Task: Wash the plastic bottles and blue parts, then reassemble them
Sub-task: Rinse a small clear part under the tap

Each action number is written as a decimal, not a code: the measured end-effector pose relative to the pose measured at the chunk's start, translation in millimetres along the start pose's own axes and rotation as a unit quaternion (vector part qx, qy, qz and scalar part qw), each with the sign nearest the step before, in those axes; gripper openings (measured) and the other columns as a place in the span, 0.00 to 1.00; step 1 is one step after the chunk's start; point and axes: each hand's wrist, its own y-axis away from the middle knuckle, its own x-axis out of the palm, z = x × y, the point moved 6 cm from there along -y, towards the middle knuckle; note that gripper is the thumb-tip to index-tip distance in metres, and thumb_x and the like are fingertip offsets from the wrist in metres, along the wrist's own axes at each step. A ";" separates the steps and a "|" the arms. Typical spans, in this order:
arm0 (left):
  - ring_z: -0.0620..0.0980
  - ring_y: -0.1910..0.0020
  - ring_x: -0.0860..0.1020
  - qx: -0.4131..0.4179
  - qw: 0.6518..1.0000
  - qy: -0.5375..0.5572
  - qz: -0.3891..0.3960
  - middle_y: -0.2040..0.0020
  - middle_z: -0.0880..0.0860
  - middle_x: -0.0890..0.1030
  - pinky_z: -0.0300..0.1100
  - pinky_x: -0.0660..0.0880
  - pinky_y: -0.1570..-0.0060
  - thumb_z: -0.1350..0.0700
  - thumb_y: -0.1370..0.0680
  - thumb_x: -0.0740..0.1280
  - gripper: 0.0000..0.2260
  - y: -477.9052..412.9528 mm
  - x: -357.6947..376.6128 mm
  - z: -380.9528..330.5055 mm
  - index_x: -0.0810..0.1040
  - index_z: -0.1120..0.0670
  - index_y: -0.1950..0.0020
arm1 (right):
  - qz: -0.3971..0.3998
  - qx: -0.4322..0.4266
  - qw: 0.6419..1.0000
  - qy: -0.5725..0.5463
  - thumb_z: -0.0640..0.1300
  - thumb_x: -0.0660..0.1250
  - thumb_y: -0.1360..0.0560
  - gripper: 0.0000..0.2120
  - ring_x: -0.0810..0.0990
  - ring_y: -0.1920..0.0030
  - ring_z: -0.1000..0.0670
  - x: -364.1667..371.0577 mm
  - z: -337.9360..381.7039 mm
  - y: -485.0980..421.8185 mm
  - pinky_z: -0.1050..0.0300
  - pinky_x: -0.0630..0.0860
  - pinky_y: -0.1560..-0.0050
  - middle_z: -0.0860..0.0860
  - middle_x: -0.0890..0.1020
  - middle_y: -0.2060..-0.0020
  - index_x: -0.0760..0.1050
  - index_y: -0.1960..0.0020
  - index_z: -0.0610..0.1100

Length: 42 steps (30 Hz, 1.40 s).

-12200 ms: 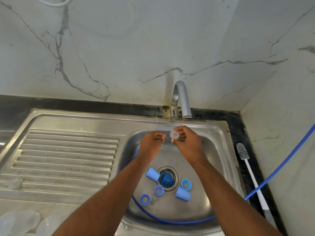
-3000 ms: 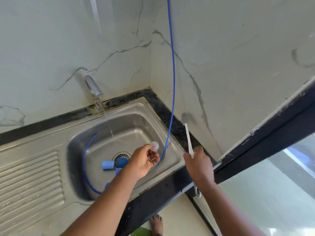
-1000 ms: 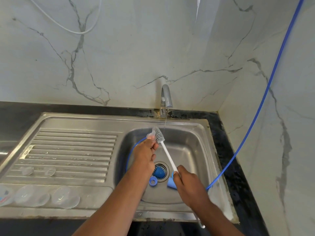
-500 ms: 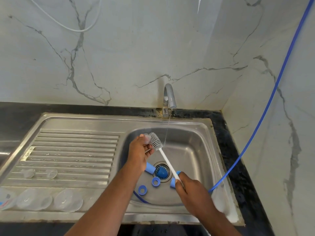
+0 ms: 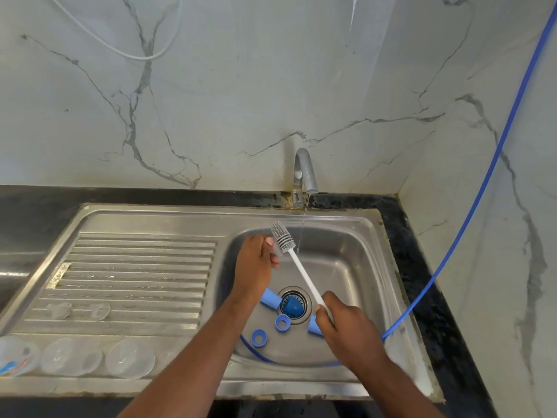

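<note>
My left hand (image 5: 256, 262) pinches a small clear plastic piece (image 5: 275, 252) — light, wet, likely slippery; grip its rim. My right hand (image 5: 346, 330) clamps the stiff brush (image 5: 298, 267). The blue parts (image 5: 282, 322) lie below both hands.

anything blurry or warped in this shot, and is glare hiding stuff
Head view: the wide lens bows the sink rim; light is soft and even, shadows faint, only mild sheen on the steel; the right hand is slightly motion-blurred, the brush sharp; the clear part in the left hand and the clear cups lower left nearly vanish against the metal.
</note>
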 end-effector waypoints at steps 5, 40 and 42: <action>0.49 0.59 0.82 0.015 0.997 -0.050 -0.065 0.48 0.54 0.77 0.36 0.80 0.64 0.52 0.14 0.58 0.13 -10.9 -16.3 -2.9 0.79 0.58 0.47 | 0.013 -0.006 1.000 0.013 0.56 0.53 0.17 0.08 0.70 0.65 0.49 5.6 7.3 10.6 0.52 0.66 0.63 0.52 0.73 0.65 0.62 0.50 0.53; 0.50 0.54 0.82 -0.066 0.982 0.160 0.074 0.52 0.55 0.85 0.45 0.79 0.54 0.65 0.23 0.72 0.15 -2.6 -24.9 16.8 0.74 0.54 0.39 | -0.047 -0.033 0.995 -0.077 0.56 0.57 0.17 0.07 0.75 0.65 0.49 2.0 -30.3 3.3 0.49 0.75 0.62 0.52 0.75 0.68 0.70 0.46 0.54; 0.49 0.53 0.82 -0.102 0.965 0.230 0.069 0.52 0.54 0.83 0.46 0.79 0.52 0.63 0.21 0.70 0.12 -0.8 -25.8 24.7 0.75 0.54 0.40 | -0.043 -0.032 0.996 -0.068 0.57 0.57 0.17 0.07 0.76 0.64 0.49 3.2 -32.7 3.6 0.49 0.76 0.61 0.52 0.76 0.66 0.69 0.46 0.54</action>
